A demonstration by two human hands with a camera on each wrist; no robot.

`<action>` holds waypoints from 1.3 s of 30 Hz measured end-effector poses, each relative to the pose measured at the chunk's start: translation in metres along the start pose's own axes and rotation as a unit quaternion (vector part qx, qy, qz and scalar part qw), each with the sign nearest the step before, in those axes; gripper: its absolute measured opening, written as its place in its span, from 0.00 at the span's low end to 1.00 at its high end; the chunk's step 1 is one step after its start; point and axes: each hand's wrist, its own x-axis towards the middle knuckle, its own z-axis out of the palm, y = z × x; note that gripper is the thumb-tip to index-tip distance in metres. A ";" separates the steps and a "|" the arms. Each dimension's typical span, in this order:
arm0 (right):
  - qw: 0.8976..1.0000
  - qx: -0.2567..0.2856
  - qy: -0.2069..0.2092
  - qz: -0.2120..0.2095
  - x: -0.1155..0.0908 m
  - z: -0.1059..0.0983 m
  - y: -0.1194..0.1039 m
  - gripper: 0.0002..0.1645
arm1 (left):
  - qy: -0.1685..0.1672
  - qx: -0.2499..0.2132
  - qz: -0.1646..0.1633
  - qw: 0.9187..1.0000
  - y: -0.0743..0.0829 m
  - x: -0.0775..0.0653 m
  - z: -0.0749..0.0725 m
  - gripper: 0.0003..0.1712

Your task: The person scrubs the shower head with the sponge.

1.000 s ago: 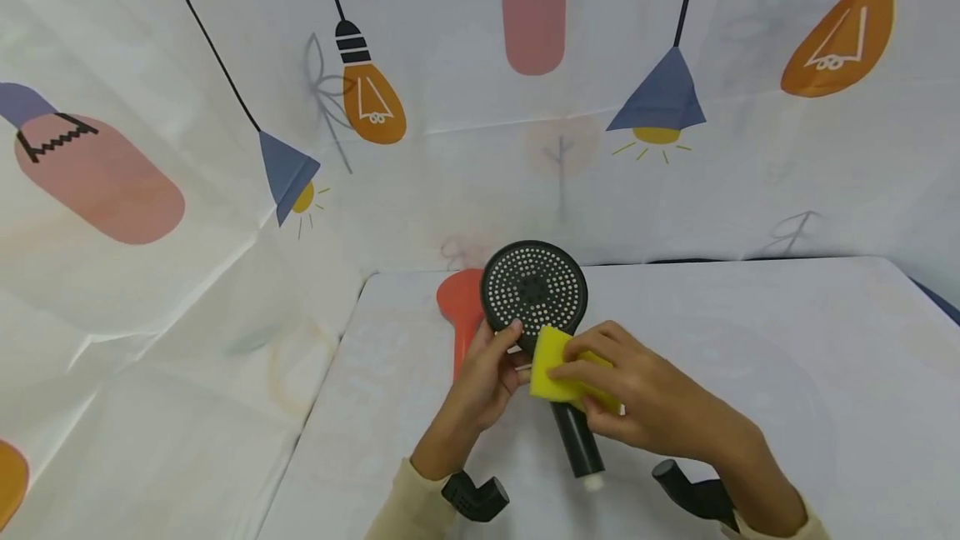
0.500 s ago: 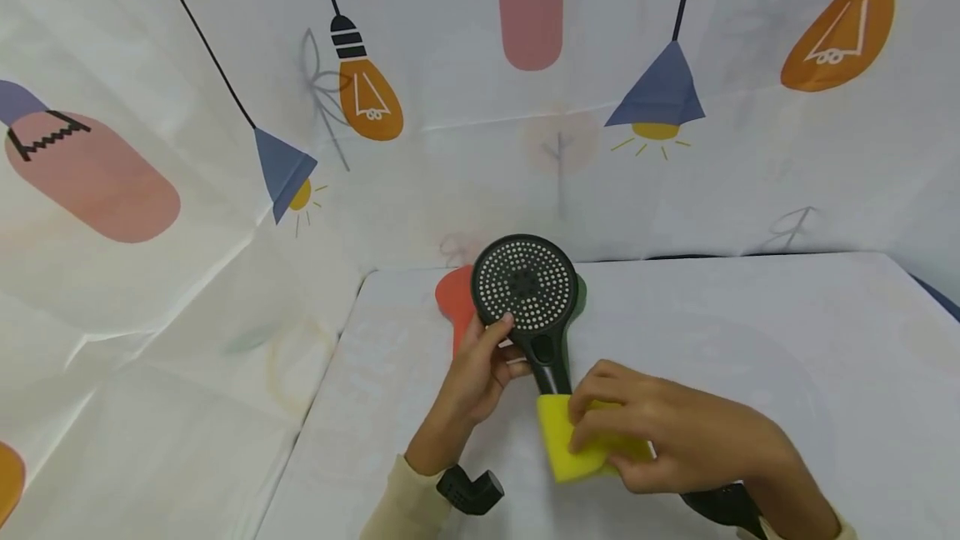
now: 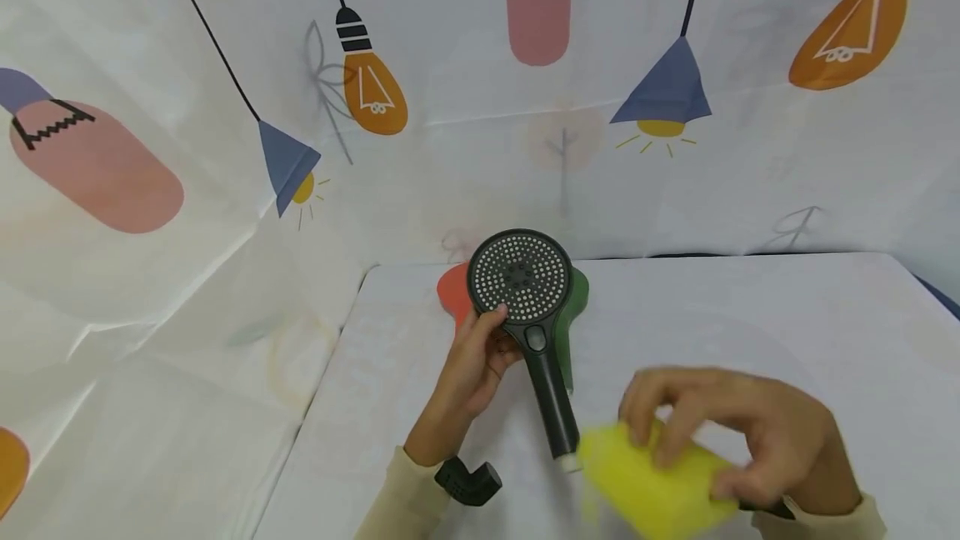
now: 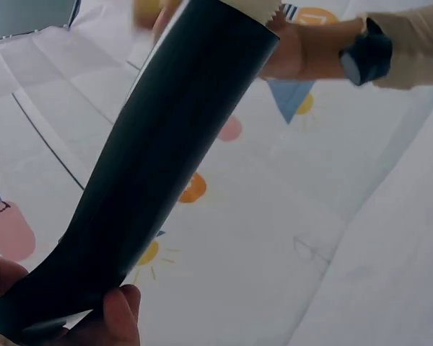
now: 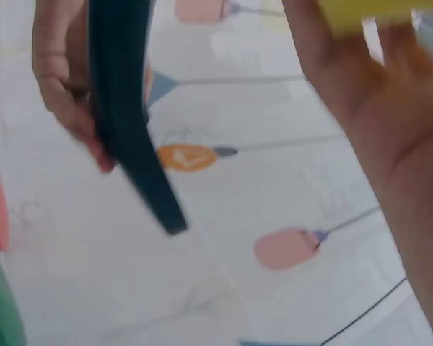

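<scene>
A black shower head with a round, dotted spray face is held up over the table by my left hand, thumb at the edge of the face. Its handle slants down to the right and ends in a pale threaded tip, also seen close in the left wrist view. A yellow sponge, slightly blurred, is pinched in the fingers of my right hand, just right of the handle's lower end. In the right wrist view, only a strip of the sponge shows at the top edge.
Behind the shower head lie a red-orange utensil and a green utensil, both partly hidden. The white table meets a patterned cloth backdrop at its back edge. Black wrist cameras sit on both arms.
My right hand has drawn the sponge down along the handle and off its lower end, to the right. The left hand keeps its grip, and the green utensil has come into sight.
</scene>
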 end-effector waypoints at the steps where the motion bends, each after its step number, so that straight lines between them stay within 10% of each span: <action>1: 0.998 0.007 0.055 0.023 -0.006 -0.003 0.004 0.18 | -0.001 0.004 -0.002 1.000 0.000 0.000 0.000 0.29; 4: 0.964 -0.029 0.222 0.145 -0.022 -0.010 0.014 0.30 | -0.004 0.011 -0.016 1.000 -0.001 0.000 0.001 0.27; 7: 0.894 -0.097 0.356 0.253 -0.027 -0.008 0.028 0.36 | -0.016 0.013 -0.021 1.000 -0.001 -0.002 0.002 0.27; 10: 0.832 -0.170 0.417 0.324 -0.023 -0.001 0.041 0.39 | -0.028 0.005 -0.020 0.999 -0.001 -0.002 0.003 0.28; 13: 0.808 -0.232 0.411 0.353 -0.020 0.005 0.051 0.41 | -0.033 -0.007 -0.022 0.999 -0.001 -0.003 0.003 0.29; 27: 0.811 -0.301 0.365 0.344 -0.013 0.020 0.059 0.40 | -0.022 -0.028 -0.022 0.999 -0.001 -0.002 0.002 0.30; 39: 0.858 -0.288 0.294 0.309 -0.007 0.029 0.061 0.42 | -0.009 -0.060 -0.014 0.998 0.002 0.000 -0.002 0.28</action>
